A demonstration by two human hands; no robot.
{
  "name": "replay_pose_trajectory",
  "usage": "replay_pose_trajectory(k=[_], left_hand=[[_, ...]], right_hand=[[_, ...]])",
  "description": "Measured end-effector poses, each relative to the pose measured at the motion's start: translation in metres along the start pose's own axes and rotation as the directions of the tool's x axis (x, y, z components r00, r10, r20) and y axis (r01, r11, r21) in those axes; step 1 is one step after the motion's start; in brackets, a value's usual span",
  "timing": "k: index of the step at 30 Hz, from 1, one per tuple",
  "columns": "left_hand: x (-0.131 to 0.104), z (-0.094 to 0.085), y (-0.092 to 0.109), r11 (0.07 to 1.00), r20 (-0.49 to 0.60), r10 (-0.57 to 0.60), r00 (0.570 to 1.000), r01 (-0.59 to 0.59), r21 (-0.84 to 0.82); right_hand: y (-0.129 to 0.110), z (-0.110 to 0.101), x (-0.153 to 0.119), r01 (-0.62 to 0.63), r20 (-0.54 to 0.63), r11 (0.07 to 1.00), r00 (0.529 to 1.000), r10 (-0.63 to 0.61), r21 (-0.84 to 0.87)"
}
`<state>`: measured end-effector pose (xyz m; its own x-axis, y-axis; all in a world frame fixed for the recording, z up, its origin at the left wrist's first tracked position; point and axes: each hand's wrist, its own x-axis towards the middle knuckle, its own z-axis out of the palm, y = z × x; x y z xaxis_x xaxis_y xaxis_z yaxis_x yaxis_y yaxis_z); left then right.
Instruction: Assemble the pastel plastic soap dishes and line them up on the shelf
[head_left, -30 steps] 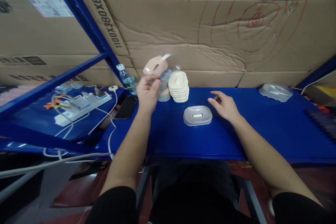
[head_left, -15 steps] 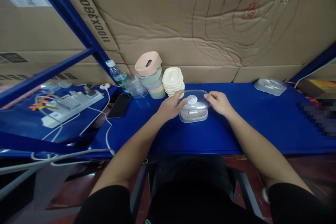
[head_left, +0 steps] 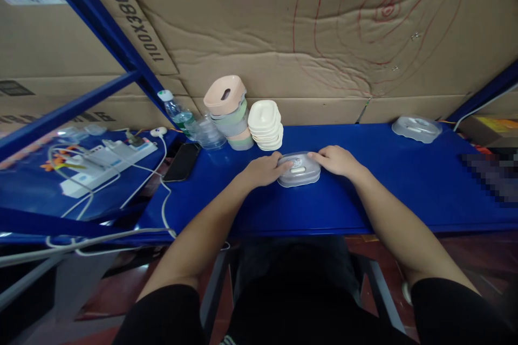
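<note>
Your L hand (head_left: 261, 171) and R hand (head_left: 339, 161) are both at the grey box (head_left: 299, 181), one on each side. Pls take the cream stack (head_left: 265, 124) as ref.: the box sits on the blue table (head_left: 364, 210), nearer to you than this stack and a bit to its right, w/ the clear lid (head_left: 306, 163) lying on top. Your L hand comes in from the side, back of the hand up, thumb reaching over the lid's left part, forefinger near its far left corner. Your R hand mirrors this approx.: back up, thumb tip at the lid's far right edge, the other fingers pointing away from you. The fingers of both hands touch the lid; if they pinch it or only press, I can't tell. Both bare forearms slope fwd. and inward from black sleeves.

Just left of the cream stack is the pastel stack (head_left: 225, 94), w/ a peach piece at its top; farther left come the clear plastic pieces (head_left: 210, 135), then the bottle (head_left: 180, 115). The phone (head_left: 182, 162) lies left of the stack and nearer to you, the power strip (head_left: 107, 170) well to its left. A clear container (head_left: 416, 129) is well to its right. Behind it stands cardboard (head_left: 243, 27).
</note>
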<state>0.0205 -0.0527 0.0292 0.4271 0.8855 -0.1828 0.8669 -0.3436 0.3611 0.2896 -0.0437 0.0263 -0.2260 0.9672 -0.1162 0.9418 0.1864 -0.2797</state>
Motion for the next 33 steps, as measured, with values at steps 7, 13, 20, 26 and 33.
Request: replay_pose_trajectory(k=[7,13,20,26,33], left_hand=[[-0.001,0.001,0.004,1.000,-0.038,0.002,0.999,-0.001,0.020],[-0.002,0.005,0.006,0.996,-0.112,0.067,0.991,-0.061,0.063],[0.003,0.008,0.000,0.997,-0.134,0.080,0.988,-0.076,0.034],[0.005,0.011,-0.002,0.994,-0.132,0.104,0.986,-0.105,-0.005],[0.019,0.020,-0.007,0.998,-0.209,0.050,0.977,-0.060,-0.038]], right_hand=[[0.001,-0.002,-0.003,0.145,0.037,0.986,0.988,-0.148,0.081],[0.000,-0.002,-0.007,0.188,0.015,0.961,0.981,-0.195,0.204],[0.005,-0.003,-0.007,0.200,0.030,0.936,0.976,-0.217,0.288],[0.014,-0.001,-0.003,0.237,0.063,0.905,0.959,-0.276,0.353],[0.012,0.007,0.001,0.459,-0.314,0.883,0.856,-0.411,0.096]])
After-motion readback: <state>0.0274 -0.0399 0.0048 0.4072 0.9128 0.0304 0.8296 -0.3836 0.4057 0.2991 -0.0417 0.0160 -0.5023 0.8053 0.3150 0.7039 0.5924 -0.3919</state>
